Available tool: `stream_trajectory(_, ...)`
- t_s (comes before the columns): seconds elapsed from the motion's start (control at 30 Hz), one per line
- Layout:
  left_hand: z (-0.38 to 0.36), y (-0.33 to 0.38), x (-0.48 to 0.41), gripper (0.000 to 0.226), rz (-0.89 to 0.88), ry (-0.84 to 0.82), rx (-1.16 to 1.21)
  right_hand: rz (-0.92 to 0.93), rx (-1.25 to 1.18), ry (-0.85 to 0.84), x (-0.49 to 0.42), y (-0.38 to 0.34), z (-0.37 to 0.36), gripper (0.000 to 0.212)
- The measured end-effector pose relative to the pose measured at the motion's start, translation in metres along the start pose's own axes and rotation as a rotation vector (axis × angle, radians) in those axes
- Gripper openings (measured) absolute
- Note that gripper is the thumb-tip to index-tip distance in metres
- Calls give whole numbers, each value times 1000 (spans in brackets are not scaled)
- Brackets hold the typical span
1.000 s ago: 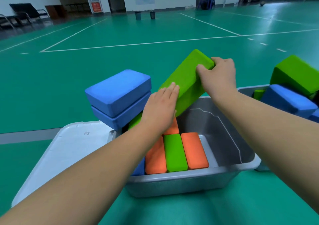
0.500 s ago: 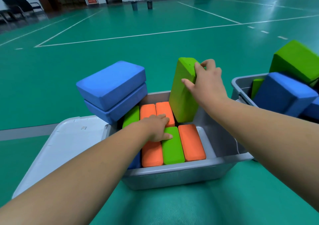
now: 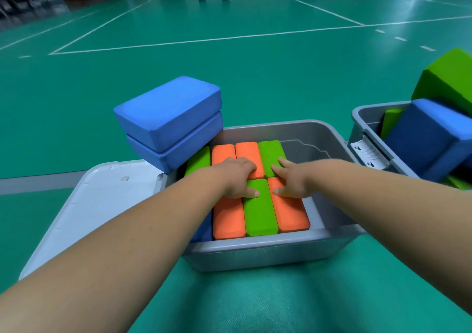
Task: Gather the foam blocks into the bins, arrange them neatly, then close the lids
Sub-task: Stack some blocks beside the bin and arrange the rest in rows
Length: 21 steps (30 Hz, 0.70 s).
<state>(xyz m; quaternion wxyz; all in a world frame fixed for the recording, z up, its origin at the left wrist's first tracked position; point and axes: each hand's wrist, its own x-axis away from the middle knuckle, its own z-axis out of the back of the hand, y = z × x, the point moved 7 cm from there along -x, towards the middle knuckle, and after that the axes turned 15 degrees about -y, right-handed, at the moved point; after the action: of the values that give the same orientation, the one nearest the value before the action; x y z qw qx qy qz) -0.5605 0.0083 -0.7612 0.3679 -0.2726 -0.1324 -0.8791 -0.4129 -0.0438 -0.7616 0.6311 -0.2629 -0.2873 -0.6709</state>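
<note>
while the white lid point(image 3: 89, 205) lies flat on the green floor point(image 3: 229, 77) at the lower left of the frame, its edge against the grey bin point(image 3: 255, 253) in the middle, two blue blocks point(image 3: 168, 110) sit stacked and tilted over the bin's upper left corner. inside the bin the blocks are packed side by side in two rows: a leftmost green block point(image 3: 199, 160) partly under the blue stack, then orange blocks point(image 3: 249, 151). the left hand point(image 3: 237, 177) lies palm down on the orange blocks, fingers point(image 3: 249, 165) loosely flat and holding nothing, thumb on the near green block point(image 3: 260, 212). just right of it the right hand point(image 3: 288, 179) presses spread, straight fingers on the far green block point(image 3: 272, 154), gripping nothing. at the right edge of the frame a second bin point(image 3: 362, 118) holds a dark blue block point(image 3: 429, 133) with a big green block point(image 3: 447, 77) on top
</note>
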Motion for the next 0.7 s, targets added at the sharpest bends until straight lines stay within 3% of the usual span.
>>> stream_trajectory(0.27,-1,-9,-2,85,-9,-10,20,60,-77,-72,-6,13,3,86)
stream_trajectory(0.5,0,1,9,81,0,-40,-34,29,-37,-4,-5,2,6,87)
stream_trajectory(0.57,1,2,14,73,10,-48,-62,30,-8,17,-4,-1,6,85)
stream_trajectory(0.7,24,8,34,30,51,95,-164,21,70,87,4,-5,14,66)
